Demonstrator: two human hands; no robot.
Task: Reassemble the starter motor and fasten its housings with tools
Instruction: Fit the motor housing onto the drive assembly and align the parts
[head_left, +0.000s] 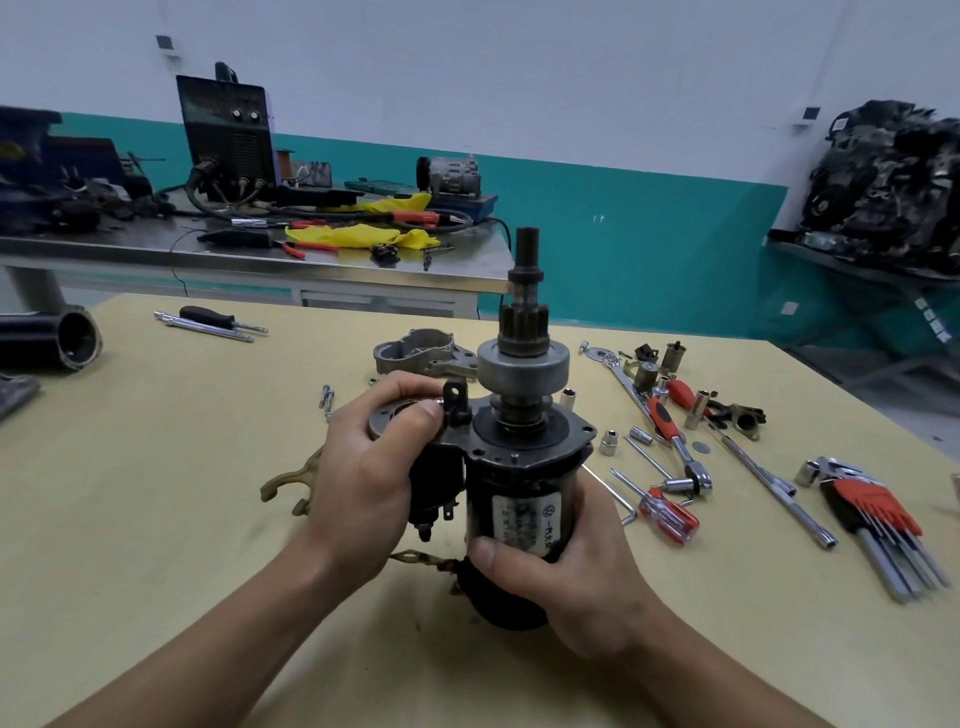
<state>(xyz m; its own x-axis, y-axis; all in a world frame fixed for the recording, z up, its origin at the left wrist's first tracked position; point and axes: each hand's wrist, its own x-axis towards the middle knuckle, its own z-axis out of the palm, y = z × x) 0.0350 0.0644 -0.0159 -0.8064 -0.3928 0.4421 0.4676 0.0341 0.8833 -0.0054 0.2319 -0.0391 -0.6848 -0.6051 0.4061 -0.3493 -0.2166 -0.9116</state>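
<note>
A: Surface and room?
B: Pale wooden counter (156, 519) in the foreground. Behind it, a steel counter (260, 257) stands against a white wall (623, 208) with a teal band. It carries one welder (226, 135), one compressor (449, 176) and one yellow cloth (363, 234). At right, a shelf (852, 267) is loaded with dark engine parts.

A: Where is the motor?
B: One motor (524, 499), upright over the middle of the wooden counter, with its shaft (523, 270) pointing up. Whether its base touches the wood cannot be told.

A: The hands?
B: Two. The left hand (363, 478) is curled round the solenoid side, thumb pressed on the flange beside a black lug. The right hand (582, 566) is wrapped round the lower body, thumb on the label.

A: Loose parts, counted?
B: One housing (421, 356) just behind the motor. One fork (291, 483) left of the left hand, partly hidden by it. Two bolts (326, 400) near the housing. One black tube (57, 340) at the left edge.

A: Tools?
B: Right of the motor: one ratchet (670, 431), one hex-key set (878, 514) and one red screwdriver (667, 514). Far left: one black screwdriver (218, 317) beside two chrome rods (208, 328). Sockets (608, 441) lie scattered around the ratchet; their exact number is uncertain.
</note>
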